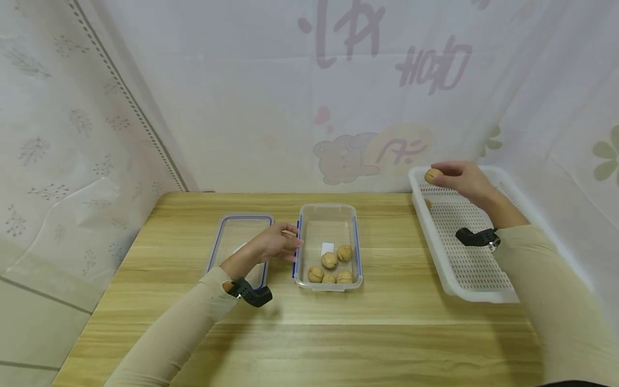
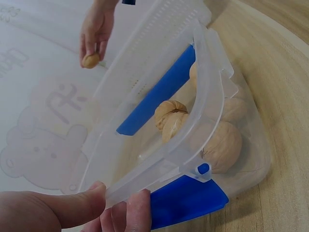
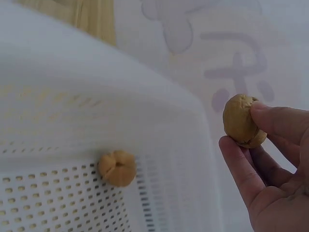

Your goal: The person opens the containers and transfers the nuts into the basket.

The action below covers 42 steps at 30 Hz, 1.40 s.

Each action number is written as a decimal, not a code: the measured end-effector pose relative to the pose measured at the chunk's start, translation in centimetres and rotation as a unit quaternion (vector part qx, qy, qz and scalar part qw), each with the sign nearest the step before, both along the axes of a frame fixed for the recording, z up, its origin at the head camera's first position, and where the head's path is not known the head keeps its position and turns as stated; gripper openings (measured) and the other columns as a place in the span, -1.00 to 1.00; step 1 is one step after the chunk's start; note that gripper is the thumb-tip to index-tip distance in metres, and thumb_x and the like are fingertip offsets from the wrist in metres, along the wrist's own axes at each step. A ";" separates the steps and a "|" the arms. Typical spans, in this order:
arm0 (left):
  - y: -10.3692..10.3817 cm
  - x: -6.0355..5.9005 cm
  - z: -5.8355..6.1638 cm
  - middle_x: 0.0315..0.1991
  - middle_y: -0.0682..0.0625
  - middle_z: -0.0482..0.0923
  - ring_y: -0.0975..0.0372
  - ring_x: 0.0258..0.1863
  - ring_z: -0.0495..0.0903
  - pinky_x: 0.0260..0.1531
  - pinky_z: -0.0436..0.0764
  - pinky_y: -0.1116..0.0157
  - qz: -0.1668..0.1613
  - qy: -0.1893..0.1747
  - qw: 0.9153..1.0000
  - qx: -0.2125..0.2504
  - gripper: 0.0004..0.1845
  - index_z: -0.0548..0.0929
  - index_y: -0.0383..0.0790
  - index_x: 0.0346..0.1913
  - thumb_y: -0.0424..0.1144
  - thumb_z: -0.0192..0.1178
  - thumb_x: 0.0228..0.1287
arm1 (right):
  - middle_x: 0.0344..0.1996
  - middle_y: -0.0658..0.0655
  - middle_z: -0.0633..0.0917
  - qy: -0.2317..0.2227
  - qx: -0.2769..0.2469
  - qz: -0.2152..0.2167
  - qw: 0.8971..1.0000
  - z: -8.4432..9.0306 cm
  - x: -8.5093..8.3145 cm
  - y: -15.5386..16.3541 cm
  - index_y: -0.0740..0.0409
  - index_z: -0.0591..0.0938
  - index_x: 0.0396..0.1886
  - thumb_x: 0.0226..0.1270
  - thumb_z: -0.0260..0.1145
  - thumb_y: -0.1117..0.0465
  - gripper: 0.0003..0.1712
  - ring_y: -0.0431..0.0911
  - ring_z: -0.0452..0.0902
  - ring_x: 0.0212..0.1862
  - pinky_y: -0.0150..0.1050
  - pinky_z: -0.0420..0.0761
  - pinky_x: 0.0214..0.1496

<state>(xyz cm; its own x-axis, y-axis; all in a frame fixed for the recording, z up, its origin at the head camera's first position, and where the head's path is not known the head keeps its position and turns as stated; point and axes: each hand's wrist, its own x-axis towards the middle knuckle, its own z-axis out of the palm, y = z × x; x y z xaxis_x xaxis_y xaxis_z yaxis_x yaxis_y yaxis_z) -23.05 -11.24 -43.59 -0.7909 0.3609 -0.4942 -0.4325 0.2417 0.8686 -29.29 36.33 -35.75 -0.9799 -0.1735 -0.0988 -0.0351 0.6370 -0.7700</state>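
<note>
My right hand (image 1: 461, 180) pinches a walnut (image 3: 241, 121) between thumb and fingers, above the far left part of a white perforated basket (image 1: 437, 252). One more walnut (image 3: 117, 168) lies on the basket's floor near a corner. With my left hand (image 1: 278, 242) I hold the left side of a clear plastic container (image 1: 326, 212). In the left wrist view the thumb (image 2: 82, 205) lies at its rim, with the fingers on the outside by a blue clip (image 2: 188, 200). Several walnuts (image 1: 330, 260) sit in the container's near half, beside a small white label (image 1: 328, 248).
A clear lid (image 1: 242, 226) with a blue seal lies flat on the wooden table (image 1: 309, 344), left of the container and partly under my left hand. Printed cloth (image 1: 232, 107) hangs behind the table and on both sides. The basket stands at the table's right.
</note>
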 end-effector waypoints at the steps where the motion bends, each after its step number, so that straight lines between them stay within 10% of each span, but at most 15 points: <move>1: 0.0 0.0 0.0 0.04 -0.24 0.50 0.11 -0.11 0.56 -0.22 0.82 0.24 0.000 0.000 1.000 -0.001 -0.55 0.30 -0.46 0.32 -0.49 0.14 0.48 | 0.34 0.20 0.50 -0.002 0.003 -0.004 1.000 -0.3 -0.1 0.4 0.27 0.33 0.51 0.56 0.23 0.00 -0.30 -0.22 0.45 0.18 -0.29 0.50 0.25; 10: 0.0 0.1 0.0 0.04 -0.24 0.49 0.13 -0.13 0.55 -0.21 0.82 0.23 0.001 0.003 1.000 -0.004 -0.56 0.30 -0.46 0.33 -0.51 0.12 0.48 | -0.06 -0.16 0.64 -0.014 -0.040 -0.046 0.998 -3.2 -0.6 2.5 0.49 0.33 0.44 0.55 0.26 0.15 -0.33 -0.50 0.56 -0.17 -0.61 0.59 -0.02; 23: 0.0 -0.1 -0.1 0.01 -0.23 0.49 0.14 -0.18 0.56 -0.25 0.82 0.27 0.001 -0.005 1.000 -0.001 -0.59 0.32 -0.41 0.30 -0.50 0.13 0.48 | 0.11 0.46 0.60 -0.023 0.013 -0.089 0.996 -6.5 -1.2 3.5 0.61 0.40 0.32 0.50 0.25 0.27 -0.43 -0.46 0.54 -0.33 -0.48 0.71 -0.13; 33: -0.1 0.0 -0.2 0.01 -0.24 0.49 0.13 -0.14 0.55 -0.25 0.82 0.26 -0.001 -0.005 1.000 0.005 -0.57 0.30 -0.44 0.31 -0.51 0.13 0.48 | 0.18 0.61 0.49 -0.023 0.113 -0.050 0.992 -8.6 -1.0 3.8 0.55 0.41 0.33 0.52 0.16 0.30 -0.49 0.36 0.49 0.14 0.17 0.59 0.16; 42: -0.1 0.0 -0.1 0.02 -0.25 0.50 0.13 -0.14 0.57 -0.25 0.82 0.26 0.000 -0.003 1.000 -0.001 -0.58 0.32 -0.42 0.30 -0.50 0.14 0.47 | 0.19 0.64 0.46 -0.005 0.125 -0.027 0.992 -9.4 -1.4 3.6 0.58 0.39 0.32 0.52 0.22 0.30 -0.47 0.45 0.35 0.25 0.32 0.40 0.35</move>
<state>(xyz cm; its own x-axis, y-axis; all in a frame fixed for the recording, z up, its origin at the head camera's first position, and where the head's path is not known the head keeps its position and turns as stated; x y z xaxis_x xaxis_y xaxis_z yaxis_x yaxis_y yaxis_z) -23.10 -11.32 -43.68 -0.7877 0.3604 -0.4996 -0.4375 0.2435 0.8656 -30.64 39.92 -45.14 -0.9857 -0.0900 -0.1424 0.0111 0.8086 -0.5883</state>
